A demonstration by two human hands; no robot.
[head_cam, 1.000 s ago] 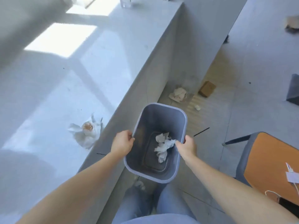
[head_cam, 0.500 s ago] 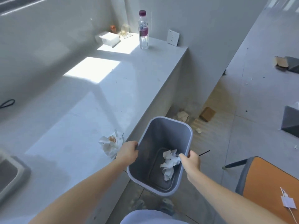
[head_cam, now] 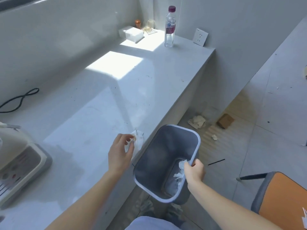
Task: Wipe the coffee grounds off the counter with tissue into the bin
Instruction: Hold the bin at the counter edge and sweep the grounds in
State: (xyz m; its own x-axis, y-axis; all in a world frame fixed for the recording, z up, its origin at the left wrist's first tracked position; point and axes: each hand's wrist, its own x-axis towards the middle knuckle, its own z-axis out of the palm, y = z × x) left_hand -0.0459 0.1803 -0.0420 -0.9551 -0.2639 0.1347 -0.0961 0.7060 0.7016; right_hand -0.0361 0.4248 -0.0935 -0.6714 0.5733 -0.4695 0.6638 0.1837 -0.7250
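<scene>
1. The crumpled white tissue (head_cam: 139, 140) is lying on the pale grey tabletop (head_cam: 99, 105), just left of the grey-blue plastic bin (head_cam: 154, 156). It looks light, soft and likely to shed grounds, so bunching it from above seems best.
2. The left hand (head_cam: 120, 153) is reaching beside the bin, fingertips pinching the tissue.
3. The right hand (head_cam: 194, 173) is gripping the bin's right rim, holding the bin tilted.
</scene>
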